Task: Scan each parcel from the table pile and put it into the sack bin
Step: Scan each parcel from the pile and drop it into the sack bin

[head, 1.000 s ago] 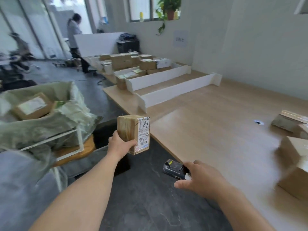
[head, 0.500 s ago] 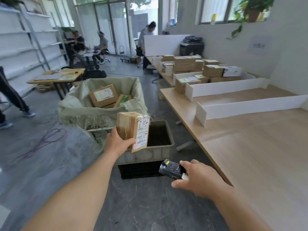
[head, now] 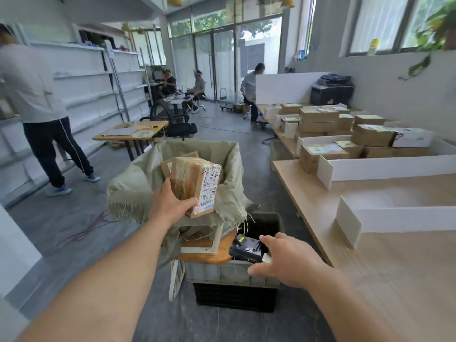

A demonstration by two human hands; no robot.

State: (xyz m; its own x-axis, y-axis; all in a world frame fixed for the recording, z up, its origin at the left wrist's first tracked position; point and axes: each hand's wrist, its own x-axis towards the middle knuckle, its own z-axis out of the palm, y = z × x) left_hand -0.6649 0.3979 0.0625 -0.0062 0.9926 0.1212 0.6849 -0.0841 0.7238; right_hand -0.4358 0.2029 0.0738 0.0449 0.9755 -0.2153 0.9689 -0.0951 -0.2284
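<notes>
In a bright sorting room lined with white shelves (head: 98, 95), our left hand (head: 170, 206) grips a taped brown parcel (head: 191, 183), label toward us, held in front of the green sack bin (head: 133, 191). Our right hand (head: 288, 262) holds a black scanner (head: 246, 249) lower down, above a grey crate (head: 234, 275). Another box (head: 164, 166) shows behind the parcel. The wooden table (head: 394, 267) runs along our right, with stacked boxes (head: 320, 119) at its far end.

One wide-angle camera on the person's head looks forward and down. The sack bin (head: 128, 193) sits close ahead, the table (head: 407, 267) at right.
</notes>
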